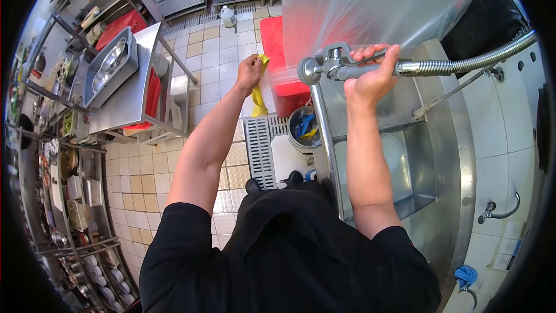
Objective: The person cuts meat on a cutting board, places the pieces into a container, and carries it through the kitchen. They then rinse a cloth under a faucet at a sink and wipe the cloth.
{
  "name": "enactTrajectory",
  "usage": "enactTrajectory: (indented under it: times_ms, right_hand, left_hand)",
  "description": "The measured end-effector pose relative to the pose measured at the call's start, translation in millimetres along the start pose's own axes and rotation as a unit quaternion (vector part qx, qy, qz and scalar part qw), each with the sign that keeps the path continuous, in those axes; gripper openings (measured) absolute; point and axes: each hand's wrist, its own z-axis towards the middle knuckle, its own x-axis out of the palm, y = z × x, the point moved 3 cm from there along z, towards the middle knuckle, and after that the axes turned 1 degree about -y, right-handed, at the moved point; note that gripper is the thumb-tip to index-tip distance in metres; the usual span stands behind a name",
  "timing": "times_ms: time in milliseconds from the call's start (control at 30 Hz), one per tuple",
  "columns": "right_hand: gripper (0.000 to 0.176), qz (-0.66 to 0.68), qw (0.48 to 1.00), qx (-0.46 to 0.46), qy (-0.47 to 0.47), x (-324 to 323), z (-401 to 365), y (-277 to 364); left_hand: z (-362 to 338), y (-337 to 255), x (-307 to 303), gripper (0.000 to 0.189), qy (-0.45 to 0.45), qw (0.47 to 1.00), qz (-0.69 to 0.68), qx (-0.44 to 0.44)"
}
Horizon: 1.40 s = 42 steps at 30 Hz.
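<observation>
My right hand (373,75) is wrapped round the grip and lever of a pre-rinse spray nozzle (313,71), which is fed by a ribbed metal hose (446,68). Water fans out of the spray head to the left, towards a yellow cloth (258,101). The closed fingers of my left hand (249,75) pinch that cloth near its top, and it hangs down over the floor beside a red bin (275,40). Below the spray head, a round bucket (293,139) holds blue and yellow pieces that look like cloths.
A steel sink (420,156) with a rounded front rail (328,156) lies to my right. A floor grate (259,145) runs in front of my feet. On the left, a steel table (130,90) bears a grey tub (95,90). A white jug (228,17) stands farther off.
</observation>
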Motion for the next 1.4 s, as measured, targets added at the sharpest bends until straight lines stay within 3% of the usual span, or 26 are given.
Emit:
enactTrajectory:
  times_ms: [133,500,733,1400]
  right_hand:
    - [0.036,0.011,1.0,0.024,-0.013,1,-7,-3]
    - [0.039,0.01,1.0,0.008,-0.014,8,-10,2]
    - [0.039,-0.012,1.0,-0.001,-0.025,-3,-12,-1]
    - [0.04,-0.023,0.998,-0.04,-0.035,-1,-8,4]
  left_hand:
    - [2,4,-4,0.026,-0.026,0.999,-0.022,-0.011]
    - [4,5,-1,0.029,-0.061,0.995,0.081,0.019]
    - [6,3,-2,0.03,-0.05,0.997,0.059,-0.012]
    - [13,6,-19,0.033,-0.04,0.984,0.175,0.011]
